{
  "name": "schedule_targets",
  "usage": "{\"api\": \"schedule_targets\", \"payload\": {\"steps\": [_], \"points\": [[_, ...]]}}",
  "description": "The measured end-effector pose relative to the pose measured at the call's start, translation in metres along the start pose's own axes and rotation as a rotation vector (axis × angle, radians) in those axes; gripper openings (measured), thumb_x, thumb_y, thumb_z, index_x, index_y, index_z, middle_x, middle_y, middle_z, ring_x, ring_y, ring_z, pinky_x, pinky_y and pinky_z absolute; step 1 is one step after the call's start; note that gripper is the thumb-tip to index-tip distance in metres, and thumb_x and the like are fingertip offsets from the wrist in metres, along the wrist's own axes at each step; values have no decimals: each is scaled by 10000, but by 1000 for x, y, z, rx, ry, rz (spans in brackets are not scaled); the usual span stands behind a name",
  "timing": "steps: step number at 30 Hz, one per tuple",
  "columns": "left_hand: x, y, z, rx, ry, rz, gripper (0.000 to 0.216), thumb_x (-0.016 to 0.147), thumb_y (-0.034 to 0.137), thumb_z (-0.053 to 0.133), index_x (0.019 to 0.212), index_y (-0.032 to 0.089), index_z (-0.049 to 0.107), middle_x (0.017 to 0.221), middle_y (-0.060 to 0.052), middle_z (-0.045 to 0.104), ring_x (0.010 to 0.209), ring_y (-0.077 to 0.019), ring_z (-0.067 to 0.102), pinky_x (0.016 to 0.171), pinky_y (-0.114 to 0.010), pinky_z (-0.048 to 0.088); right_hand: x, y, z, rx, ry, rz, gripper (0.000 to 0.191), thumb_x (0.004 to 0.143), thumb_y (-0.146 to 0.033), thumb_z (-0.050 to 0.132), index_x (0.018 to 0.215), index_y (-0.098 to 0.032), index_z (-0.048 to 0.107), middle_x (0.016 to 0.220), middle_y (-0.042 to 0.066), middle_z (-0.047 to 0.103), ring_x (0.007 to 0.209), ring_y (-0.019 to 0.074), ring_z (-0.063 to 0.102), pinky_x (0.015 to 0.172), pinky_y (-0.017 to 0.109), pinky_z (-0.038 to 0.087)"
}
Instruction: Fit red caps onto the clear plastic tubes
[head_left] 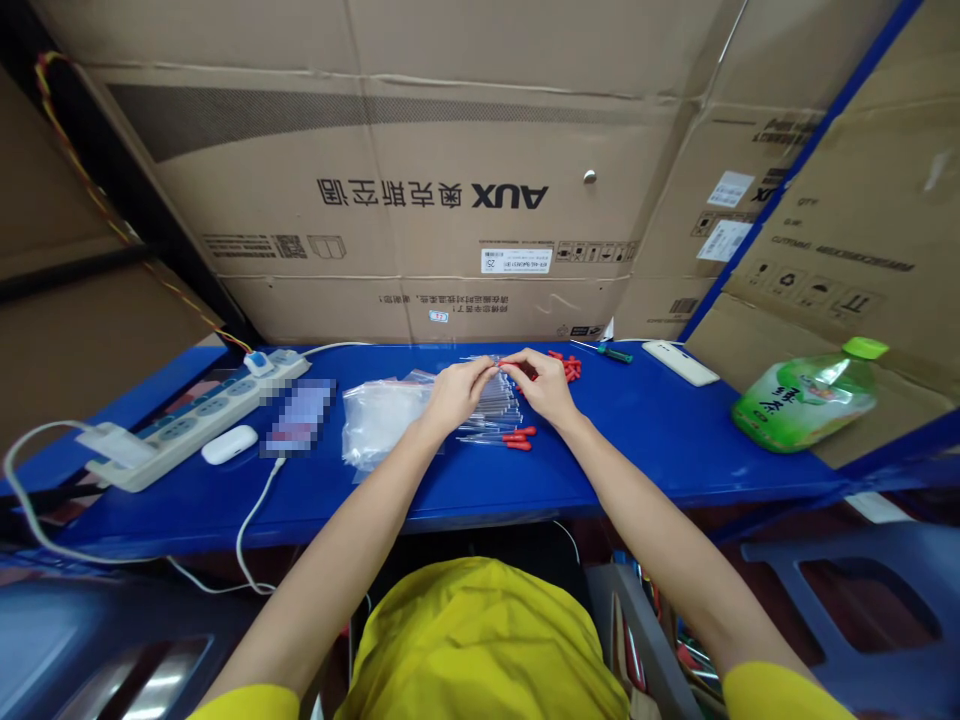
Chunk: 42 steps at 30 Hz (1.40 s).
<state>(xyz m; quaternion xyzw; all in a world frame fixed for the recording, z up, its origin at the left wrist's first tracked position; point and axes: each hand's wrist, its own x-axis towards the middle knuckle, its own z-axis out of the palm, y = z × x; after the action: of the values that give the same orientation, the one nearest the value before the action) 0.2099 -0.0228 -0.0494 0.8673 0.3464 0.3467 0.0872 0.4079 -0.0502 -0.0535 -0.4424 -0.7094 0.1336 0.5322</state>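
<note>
Fingers of the right hand (545, 385) pinch a red cap (509, 364); those of the left hand (457, 390) adjoin it, hold indeterminable, above clear tubes (496, 408) on the desk (645, 440), loose caps (571, 368) right, plastic bags (381, 420) left.

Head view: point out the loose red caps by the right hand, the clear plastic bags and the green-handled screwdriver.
Red caps (572, 370): head view, on the pile's surface.
Plastic bags (385, 418): head view, middle of the top bag.
Screwdriver (612, 353): head view, on its green handle.
</note>
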Motion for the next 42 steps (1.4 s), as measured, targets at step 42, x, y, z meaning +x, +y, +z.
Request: {"api": "schedule_targets", "payload": {"steps": [42], "points": [[-2,6,3,87,-92,-80,360,1139,399,363,1077,237,679,1083,-46,772,983,-229,720,747,-287,468,3,28,-5,346,-37,199,420,758,-561,869,978,-214,785,884,49,786,811,215,730,800,362,599]]}}
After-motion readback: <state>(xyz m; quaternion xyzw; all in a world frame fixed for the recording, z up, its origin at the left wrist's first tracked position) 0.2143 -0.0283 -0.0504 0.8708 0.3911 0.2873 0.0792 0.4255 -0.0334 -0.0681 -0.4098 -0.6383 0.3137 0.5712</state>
